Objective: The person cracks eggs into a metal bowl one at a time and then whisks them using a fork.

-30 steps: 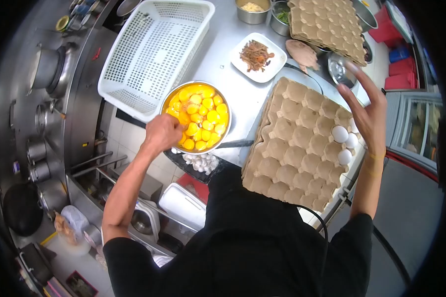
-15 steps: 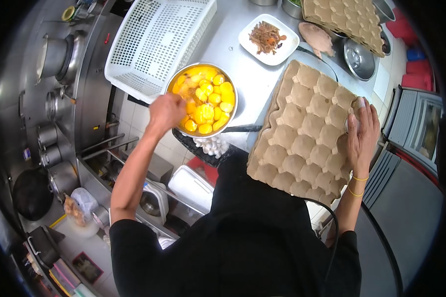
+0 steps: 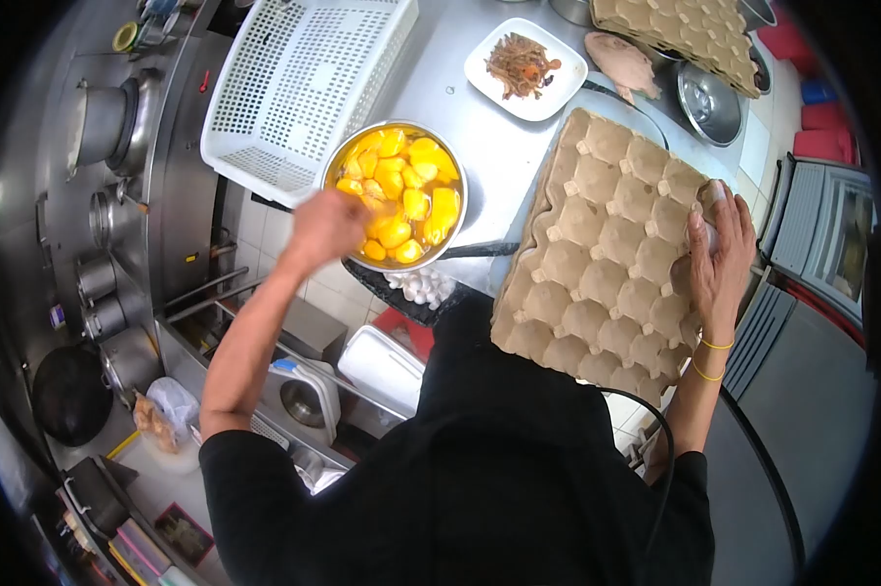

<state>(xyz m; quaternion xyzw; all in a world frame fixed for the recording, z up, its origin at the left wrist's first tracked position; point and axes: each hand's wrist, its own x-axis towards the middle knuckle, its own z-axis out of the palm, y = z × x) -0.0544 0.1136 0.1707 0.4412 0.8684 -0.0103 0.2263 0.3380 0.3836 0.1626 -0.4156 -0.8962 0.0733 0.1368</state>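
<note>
A round metal bowl [image 3: 462,207] full of egg yolks [image 3: 416,203] in clear liquid stands near the counter's edge. Over its left rim is my left hand [image 3: 338,230], closed and slightly blurred, the fingertips hidden; what it holds, if anything, I cannot make out. To the right, a brown cardboard egg tray [image 3: 607,249] with bare hollows lies between the bowl and my right hand [image 3: 722,244]. That hand rests along the tray's right edge, fingers stretched out and thumb apart. Something pale shows between thumb and fingers, too small to name.
A white perforated basket [image 3: 299,98] stands behind the bowl. Shredded food sits on a white square plate [image 3: 480,73]. Another egg tray [image 3: 680,34], a piece of raw meat [image 3: 621,63] and a steel bowl [image 3: 709,103] are at the back right. Garlic bulbs [image 3: 421,288] lie below the yolk bowl.
The yolks have shifted about in the bowl and look more stretched and broken. My left hand stays at the rim with slight movement. My right hand keeps its place on the tray.
</note>
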